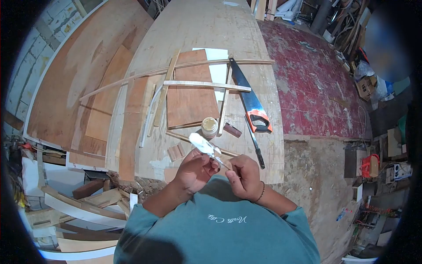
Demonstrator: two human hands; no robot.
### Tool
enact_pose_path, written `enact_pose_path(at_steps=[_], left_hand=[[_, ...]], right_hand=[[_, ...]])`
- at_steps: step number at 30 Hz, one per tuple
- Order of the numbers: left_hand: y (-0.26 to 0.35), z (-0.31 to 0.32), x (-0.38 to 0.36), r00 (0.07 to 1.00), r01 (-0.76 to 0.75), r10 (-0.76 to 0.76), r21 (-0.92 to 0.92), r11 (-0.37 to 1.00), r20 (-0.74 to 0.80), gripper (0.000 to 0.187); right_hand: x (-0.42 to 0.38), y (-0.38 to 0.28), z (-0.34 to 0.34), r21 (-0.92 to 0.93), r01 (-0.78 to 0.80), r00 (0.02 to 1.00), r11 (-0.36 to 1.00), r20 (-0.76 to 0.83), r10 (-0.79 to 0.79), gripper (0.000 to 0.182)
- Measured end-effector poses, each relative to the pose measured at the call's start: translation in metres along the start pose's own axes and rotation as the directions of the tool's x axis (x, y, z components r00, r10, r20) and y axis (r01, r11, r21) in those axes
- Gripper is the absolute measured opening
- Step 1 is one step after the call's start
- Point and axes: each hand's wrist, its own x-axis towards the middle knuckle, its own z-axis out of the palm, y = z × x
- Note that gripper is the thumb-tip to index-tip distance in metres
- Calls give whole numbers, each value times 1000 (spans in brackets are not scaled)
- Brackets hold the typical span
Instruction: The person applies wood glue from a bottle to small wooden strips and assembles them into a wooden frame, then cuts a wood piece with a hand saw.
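A thin tool with a white, paste-covered end (pixel 202 144) is held up in front of my chest. My right hand (pixel 246 177) is closed round its lower part. My left hand (pixel 194 170) has its fingers bent in beside the tool, just below the white end; what they grip is too small to tell. Just beyond the white end stands an open jar (pixel 209 126) with a pale rim. To its right lies a small dark reddish block (pixel 232 130). A handsaw (pixel 251 103) with an orange and black handle rests farther right.
Thin wooden strips (pixel 206 85) cross over a brown board (pixel 190 101) and a white sheet (pixel 219 79) on the plywood table (pixel 198 28). A black-handled tool (pixel 258 154) lies near the right edge. Curved wooden pieces (pixel 83 207) are stacked at the lower left.
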Motion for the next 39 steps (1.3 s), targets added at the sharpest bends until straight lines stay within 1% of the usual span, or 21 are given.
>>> enact_pose_path(at_steps=[5,6,7,8,10,12,14,15,17,18,20,21,23,26,28,29,30,32,35,38,39], left_hand=[[-1,-10,3,992,7,2,-68,998,128,33],[-2,-13,3,985,36,-20,-90,995,170,35],[-2,-15,1,988,81,-67,-96,992,142,38],[-3,-16,1,987,82,-68,-96,992,142,38],[-6,-17,2,989,46,-33,-82,996,146,39],[-10,-26,5,982,94,-49,-246,965,182,40],[-11,-32,10,967,149,-69,-324,934,247,39],[-10,-29,10,966,151,-71,-323,934,247,39],[-7,-21,7,972,134,-94,-184,974,215,37],[-6,-22,7,972,136,-96,-184,973,214,37],[-6,-28,5,955,266,-235,-171,949,184,34],[-5,-27,5,964,210,-191,-88,974,187,34],[-1,-19,6,960,237,-217,-101,966,178,34],[-1,-19,8,954,257,-230,-127,958,190,35],[-2,-23,6,971,218,-211,-59,974,109,35],[-4,-20,4,978,149,-136,-76,986,158,34],[-5,-22,5,978,150,-137,-76,986,158,34],[-6,-30,6,968,195,-163,-161,967,192,30],[-2,-33,8,944,264,-221,-161,951,246,29],[-2,-26,6,959,263,-232,-204,943,163,28],[-6,-26,9,953,268,-218,-257,928,209,27]], right_hand=[[-2,2,-3,54,58,998,997,32,-60,17],[0,1,1,59,29,999,998,-40,-27,16],[1,0,2,65,1,994,998,-113,6,16],[0,1,1,64,1,993,998,-115,6,16],[-1,4,-1,56,57,997,997,56,-60,17],[0,4,-3,76,99,992,992,71,-105,19],[1,3,-4,72,164,986,984,8,-165,19],[2,2,-5,71,163,986,984,6,-164,19],[6,2,-7,-18,209,978,978,0,-209,21],[6,4,-6,-19,207,978,978,-1,-207,21],[4,10,-2,-40,231,968,972,-95,-234,22],[4,8,-3,-40,230,968,972,-95,-232,22],[4,4,-8,-107,78,987,991,-130,-91,21],[0,5,-11,-49,32,995,998,-92,-36,21],[3,4,-9,-31,75,997,997,-32,-76,20],[4,3,-8,-12,118,993,993,27,-118,20],[4,5,-6,-12,118,993,993,26,-118,20],[1,10,-2,-45,154,988,987,-22,-155,20],[2,13,0,-146,186,975,972,-92,-201,26],[3,9,-3,-80,160,986,984,-43,-164,23],[4,9,-4,-82,159,986,984,-43,-163,23]])
